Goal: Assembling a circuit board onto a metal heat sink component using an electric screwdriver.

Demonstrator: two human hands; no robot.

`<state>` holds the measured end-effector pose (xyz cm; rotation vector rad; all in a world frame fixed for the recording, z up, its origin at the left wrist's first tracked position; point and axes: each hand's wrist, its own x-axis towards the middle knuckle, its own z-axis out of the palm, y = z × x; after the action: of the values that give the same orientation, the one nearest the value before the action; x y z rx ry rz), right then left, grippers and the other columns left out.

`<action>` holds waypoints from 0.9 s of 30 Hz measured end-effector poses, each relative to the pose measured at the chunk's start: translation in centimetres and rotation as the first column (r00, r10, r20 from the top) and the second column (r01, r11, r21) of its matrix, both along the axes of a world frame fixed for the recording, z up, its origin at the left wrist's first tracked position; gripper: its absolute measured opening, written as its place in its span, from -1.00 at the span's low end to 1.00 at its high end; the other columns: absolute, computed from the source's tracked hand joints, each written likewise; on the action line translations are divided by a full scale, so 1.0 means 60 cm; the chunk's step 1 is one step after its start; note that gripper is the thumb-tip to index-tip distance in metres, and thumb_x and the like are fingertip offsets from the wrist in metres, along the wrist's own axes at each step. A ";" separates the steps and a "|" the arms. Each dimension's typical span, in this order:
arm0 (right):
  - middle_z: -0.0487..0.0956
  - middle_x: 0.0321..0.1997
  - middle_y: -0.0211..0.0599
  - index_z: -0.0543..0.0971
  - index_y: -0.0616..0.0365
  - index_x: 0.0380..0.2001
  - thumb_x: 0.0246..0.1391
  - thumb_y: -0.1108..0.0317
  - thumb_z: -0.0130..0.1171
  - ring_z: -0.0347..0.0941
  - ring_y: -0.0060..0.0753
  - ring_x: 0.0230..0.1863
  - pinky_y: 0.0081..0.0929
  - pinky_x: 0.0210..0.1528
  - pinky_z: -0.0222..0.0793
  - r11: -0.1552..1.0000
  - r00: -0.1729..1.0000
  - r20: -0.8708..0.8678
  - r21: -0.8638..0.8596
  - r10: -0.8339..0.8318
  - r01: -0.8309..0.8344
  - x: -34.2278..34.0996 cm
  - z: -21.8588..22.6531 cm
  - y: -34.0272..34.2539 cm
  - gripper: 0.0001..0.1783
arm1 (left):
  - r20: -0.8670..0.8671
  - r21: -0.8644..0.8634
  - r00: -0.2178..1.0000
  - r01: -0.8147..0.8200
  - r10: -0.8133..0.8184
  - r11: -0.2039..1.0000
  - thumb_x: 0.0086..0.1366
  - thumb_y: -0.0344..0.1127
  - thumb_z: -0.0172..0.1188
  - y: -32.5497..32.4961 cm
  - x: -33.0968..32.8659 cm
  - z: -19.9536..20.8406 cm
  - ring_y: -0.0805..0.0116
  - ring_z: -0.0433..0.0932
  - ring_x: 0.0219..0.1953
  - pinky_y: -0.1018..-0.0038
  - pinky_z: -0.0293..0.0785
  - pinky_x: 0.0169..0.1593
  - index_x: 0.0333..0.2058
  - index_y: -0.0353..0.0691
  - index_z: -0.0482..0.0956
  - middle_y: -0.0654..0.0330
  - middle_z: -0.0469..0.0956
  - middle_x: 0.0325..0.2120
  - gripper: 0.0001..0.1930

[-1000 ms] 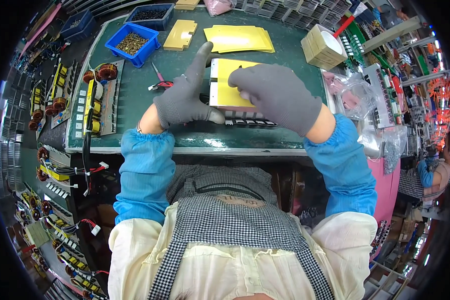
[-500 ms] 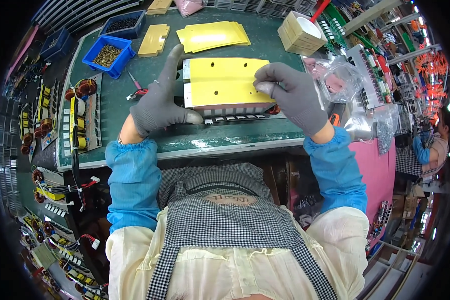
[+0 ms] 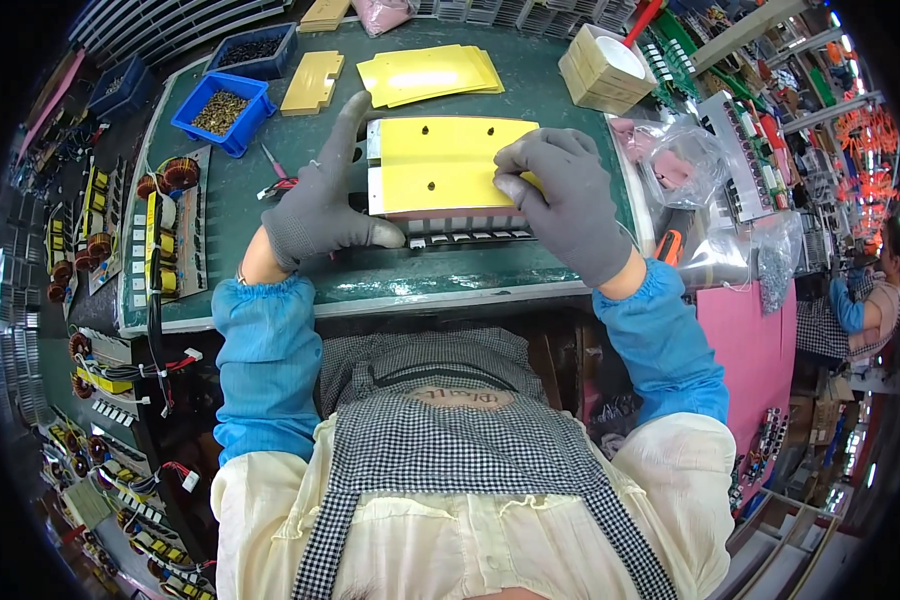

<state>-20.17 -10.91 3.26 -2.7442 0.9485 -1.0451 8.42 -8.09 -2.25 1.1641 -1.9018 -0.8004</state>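
A metal unit lies on the bench before me, topped by a flat yellow sheet. Three dark screws or screw holes show on the sheet; its near right corner is hidden by my right hand. My left hand, in a grey glove, spans the unit's left end, thumb along the near side and fingers toward the far corner. Over the sheet's right part, my gloved right hand is closed in a pinch, fingertips low against the yellow surface. Whatever it pinches, if anything, cannot be made out.
A blue bin of brass-coloured small parts stands at the far left. Yellow sheets lie behind the unit. A wooden box stands far right, near plastic bags. Circuit boards with coils lie left. A person sits at far right.
My right hand has shifted slightly left and turned, and its pinch now covers the sheet's near right corner area. The left hand stays in place around the unit's end.
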 end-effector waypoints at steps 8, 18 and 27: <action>0.59 -0.37 -0.40 0.57 0.02 -0.30 -0.03 0.42 0.26 0.53 -0.30 -0.21 -0.23 0.03 0.31 0.998 0.995 -0.090 -0.052 0.043 -0.048 -0.003 0.008 0.000 -0.83 | -0.009 0.001 1.000 0.006 -0.006 1.000 -0.51 0.17 0.64 0.000 0.000 0.000 -0.08 0.02 0.43 0.01 0.01 0.43 0.42 -0.15 -0.27 -0.12 0.04 0.38 0.58; 0.62 -0.31 -0.38 0.59 0.02 -0.24 -0.09 0.47 0.24 0.56 -0.28 -0.19 -0.24 0.02 0.36 0.972 0.972 -0.196 -0.164 0.132 -0.165 -0.010 0.010 -0.012 -0.74 | -0.037 0.023 0.999 0.019 -0.018 1.000 -0.52 0.12 0.66 0.000 -0.004 0.005 -0.06 0.03 0.42 0.01 0.00 0.43 0.42 -0.19 -0.26 -0.12 0.05 0.37 0.58; 0.60 -0.28 -0.38 0.57 0.02 -0.24 -0.10 0.49 0.22 0.53 -0.24 -0.15 -0.22 0.02 0.33 0.987 0.980 -0.140 -0.057 0.143 -0.152 -0.025 0.024 -0.013 -0.72 | -0.002 0.012 1.000 0.017 -0.017 1.000 -0.47 0.18 0.64 0.000 0.001 0.002 -0.09 0.04 0.42 0.07 0.02 0.43 0.42 -0.23 -0.25 -0.13 0.06 0.37 0.57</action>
<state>-21.68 -11.70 4.69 -2.9197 0.7224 -0.8929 8.48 -8.12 -2.15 1.1560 -1.9101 -0.8230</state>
